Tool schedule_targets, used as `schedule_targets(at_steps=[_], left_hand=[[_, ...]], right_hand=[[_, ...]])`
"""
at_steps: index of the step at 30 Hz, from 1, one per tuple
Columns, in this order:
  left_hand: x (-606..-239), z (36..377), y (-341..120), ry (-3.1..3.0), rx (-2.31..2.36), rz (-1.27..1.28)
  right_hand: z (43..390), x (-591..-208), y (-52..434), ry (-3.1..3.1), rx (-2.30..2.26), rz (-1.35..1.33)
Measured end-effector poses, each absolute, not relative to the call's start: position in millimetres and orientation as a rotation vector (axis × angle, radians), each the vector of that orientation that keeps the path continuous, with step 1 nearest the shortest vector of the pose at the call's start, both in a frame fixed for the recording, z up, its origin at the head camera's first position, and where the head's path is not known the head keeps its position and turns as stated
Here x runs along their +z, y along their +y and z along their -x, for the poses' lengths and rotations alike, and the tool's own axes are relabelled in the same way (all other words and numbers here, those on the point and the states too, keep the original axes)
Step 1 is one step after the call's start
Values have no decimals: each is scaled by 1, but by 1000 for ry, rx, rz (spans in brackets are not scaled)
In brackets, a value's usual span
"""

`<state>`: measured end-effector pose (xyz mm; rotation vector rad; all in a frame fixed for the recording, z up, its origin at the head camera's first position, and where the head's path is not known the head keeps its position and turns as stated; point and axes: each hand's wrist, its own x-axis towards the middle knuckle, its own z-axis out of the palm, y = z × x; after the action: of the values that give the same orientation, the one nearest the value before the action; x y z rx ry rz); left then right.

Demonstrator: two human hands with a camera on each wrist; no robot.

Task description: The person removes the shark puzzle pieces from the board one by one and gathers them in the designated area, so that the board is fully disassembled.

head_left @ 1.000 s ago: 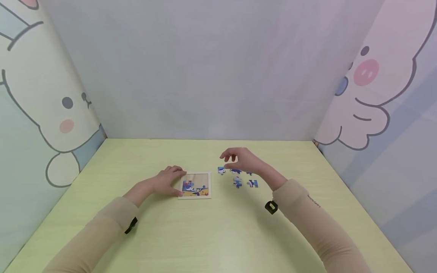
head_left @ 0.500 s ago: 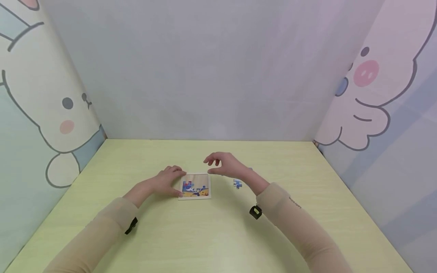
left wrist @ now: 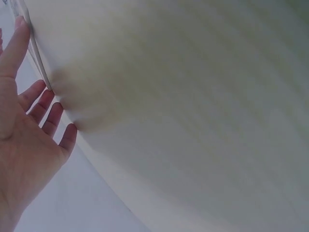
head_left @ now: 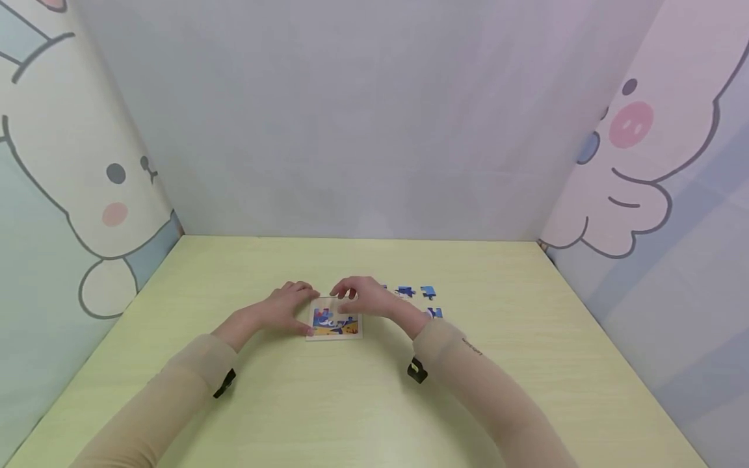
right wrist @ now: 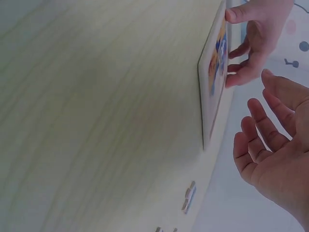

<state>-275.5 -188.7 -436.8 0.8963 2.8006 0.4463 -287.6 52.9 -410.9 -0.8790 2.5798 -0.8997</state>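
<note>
Sitting just left of centre in the head view, the puzzle board (head_left: 335, 320) lies flat on the pale green table (head_left: 363, 403), its lower rows already filled with blue, white and orange picture while the upper strip shows bare wood. As far as the pictures show, the assembly looks roughly half done, with the top part left to fill.

At the board's left edge, the left hand (head_left: 287, 305) steadies the frame, its fingers laid against the border; in the left wrist view those fingers are spread and nearly straight, gripping nothing. Over the board's upper right corner hovers the right hand (head_left: 363, 299). In the right wrist view its palm faces the board with the fingers loosely bent and no piece visible between them; whether the fingertips pinch a small piece in the head view is too small to tell.

To the right of the board, near the frame's middle, several loose puzzle pieces (head_left: 417, 292) lie in a small cluster on the table, mostly blue, and these appear to be what remains to place.

Cartoon animal panels (head_left: 64, 169) enclose the table at left and right.
</note>
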Motion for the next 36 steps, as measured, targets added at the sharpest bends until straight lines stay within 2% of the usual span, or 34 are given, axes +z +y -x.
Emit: schedule_targets(at_steps=[20, 36], left_hand=[[-438, 278, -189, 2799, 431, -933], [-437, 278, -189, 2803, 408, -915]], right_hand=[[304, -437, 36, 2524, -742, 916], [307, -438, 32, 2518, -679, 943]])
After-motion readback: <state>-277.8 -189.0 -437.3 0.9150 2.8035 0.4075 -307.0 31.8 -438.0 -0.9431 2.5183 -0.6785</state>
